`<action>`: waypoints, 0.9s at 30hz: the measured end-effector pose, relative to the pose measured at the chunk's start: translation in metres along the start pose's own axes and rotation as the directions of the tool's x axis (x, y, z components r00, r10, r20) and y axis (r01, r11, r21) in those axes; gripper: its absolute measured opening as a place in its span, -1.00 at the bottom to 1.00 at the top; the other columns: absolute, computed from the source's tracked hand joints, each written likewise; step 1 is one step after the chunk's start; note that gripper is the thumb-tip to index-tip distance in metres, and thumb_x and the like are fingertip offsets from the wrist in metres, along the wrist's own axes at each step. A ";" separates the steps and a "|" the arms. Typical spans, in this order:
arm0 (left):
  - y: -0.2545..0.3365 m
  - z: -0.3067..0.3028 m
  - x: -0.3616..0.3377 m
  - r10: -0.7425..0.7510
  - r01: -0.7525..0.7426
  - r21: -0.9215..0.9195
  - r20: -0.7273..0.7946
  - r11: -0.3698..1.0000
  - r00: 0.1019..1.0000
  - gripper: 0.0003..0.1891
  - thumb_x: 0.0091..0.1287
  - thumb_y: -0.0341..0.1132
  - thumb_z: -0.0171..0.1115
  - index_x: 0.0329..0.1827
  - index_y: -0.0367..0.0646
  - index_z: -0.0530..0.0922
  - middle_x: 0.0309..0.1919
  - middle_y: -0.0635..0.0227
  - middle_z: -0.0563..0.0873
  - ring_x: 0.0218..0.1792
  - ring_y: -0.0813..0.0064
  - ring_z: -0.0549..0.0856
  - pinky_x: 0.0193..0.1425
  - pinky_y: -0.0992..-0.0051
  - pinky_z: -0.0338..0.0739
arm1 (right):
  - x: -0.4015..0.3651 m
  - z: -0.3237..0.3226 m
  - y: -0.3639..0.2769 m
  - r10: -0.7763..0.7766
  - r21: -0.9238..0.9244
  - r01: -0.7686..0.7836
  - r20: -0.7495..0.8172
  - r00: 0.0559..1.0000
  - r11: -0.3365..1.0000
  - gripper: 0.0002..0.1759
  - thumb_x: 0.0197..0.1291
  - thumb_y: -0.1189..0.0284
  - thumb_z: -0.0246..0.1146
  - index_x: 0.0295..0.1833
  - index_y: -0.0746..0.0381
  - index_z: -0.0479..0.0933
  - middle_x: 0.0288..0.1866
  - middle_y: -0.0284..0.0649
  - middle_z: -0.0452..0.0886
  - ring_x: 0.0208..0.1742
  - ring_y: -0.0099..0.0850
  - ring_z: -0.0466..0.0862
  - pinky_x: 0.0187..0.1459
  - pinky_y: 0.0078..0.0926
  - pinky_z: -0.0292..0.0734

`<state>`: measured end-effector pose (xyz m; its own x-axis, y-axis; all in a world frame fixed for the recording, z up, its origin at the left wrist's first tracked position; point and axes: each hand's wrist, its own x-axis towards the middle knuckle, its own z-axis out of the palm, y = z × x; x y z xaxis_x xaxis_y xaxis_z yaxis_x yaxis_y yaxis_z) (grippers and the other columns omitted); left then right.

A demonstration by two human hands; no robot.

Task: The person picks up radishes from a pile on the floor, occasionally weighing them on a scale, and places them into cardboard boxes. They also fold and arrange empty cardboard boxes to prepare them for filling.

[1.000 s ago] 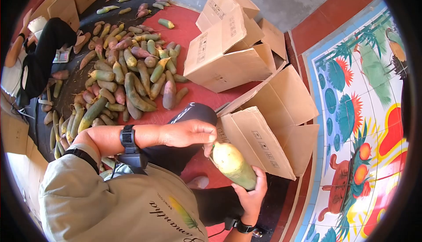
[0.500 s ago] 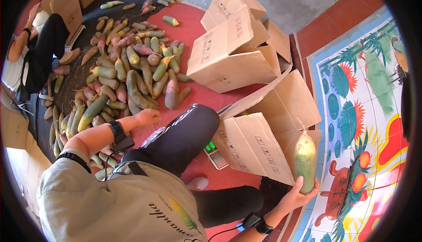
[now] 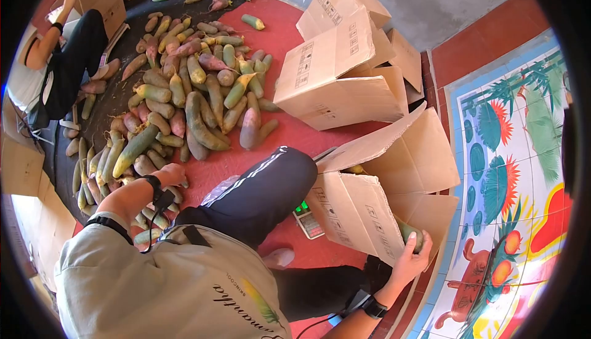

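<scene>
My right hand point(image 3: 414, 264) is closed around the lower end of a thick green radish point(image 3: 407, 233), which is partly inside an open cardboard box point(image 3: 363, 209). The near flap hides much of that radish. Another yellowish-green radish point(image 3: 356, 169) shows inside the same box. On the left, my left hand point(image 3: 170, 175) reaches down at the near edge of a large radish pile point(image 3: 200, 120). Its fingers point away from me and are mostly hidden, so I cannot see whether they grip a radish.
A scale with a lit green display point(image 3: 305, 219) sits beside the box, by my leg. Further open cartons point(image 3: 335, 74) stand behind it. Another person point(image 3: 68, 62) sits at the far left near more boxes. A tiled, painted wall point(image 3: 492, 173) borders the right side.
My right hand has lowered the green radish from upright beside the box to partly inside it. My left hand has moved left and down to the radishes.
</scene>
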<state>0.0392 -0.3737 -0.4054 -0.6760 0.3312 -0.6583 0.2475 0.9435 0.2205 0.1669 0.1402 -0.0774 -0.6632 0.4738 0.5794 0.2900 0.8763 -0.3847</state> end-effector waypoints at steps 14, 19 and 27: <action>-0.046 0.039 -0.030 -0.421 0.421 0.013 0.023 0.907 0.907 -0.66 0.19 -0.14 0.05 -0.06 -0.10 0.58 0.13 0.23 0.45 0.24 0.25 0.31 0.26 0.21 0.23 | -0.003 0.006 0.016 -0.089 -0.085 0.084 -0.061 0.994 0.993 -0.79 0.24 0.44 0.07 -0.23 0.41 0.47 -0.38 -0.12 0.54 -0.40 -0.31 0.50 -0.30 -0.43 0.41; -0.053 0.029 -0.047 -0.390 0.403 0.012 -0.221 0.915 0.894 -0.70 0.12 -0.22 0.14 -0.10 -0.09 0.57 0.02 0.27 0.47 0.17 0.26 0.35 0.21 0.23 0.27 | -0.006 0.006 0.012 -0.098 -0.096 0.088 -0.104 0.990 0.991 -0.79 0.25 0.45 0.07 -0.19 0.41 0.48 -0.31 -0.08 0.55 -0.32 -0.26 0.53 -0.24 -0.40 0.43; -0.079 0.024 -0.050 -0.559 0.500 -0.258 -0.285 0.827 0.778 -0.61 0.05 -0.40 0.13 0.02 -0.13 0.47 0.07 0.26 0.40 0.20 0.23 0.33 0.19 0.28 0.31 | -0.017 0.001 0.002 -0.264 -0.210 0.227 -0.170 0.949 0.951 -0.83 0.21 0.52 0.07 -0.16 0.41 0.47 -0.27 -0.07 0.53 -0.24 -0.20 0.51 -0.20 -0.32 0.41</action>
<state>0.0697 -0.4651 -0.4072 -0.8626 -0.2658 -0.4303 -0.3119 0.9493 0.0387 0.1782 0.1335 -0.0887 -0.5890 0.2331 0.7738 0.2699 0.9593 -0.0836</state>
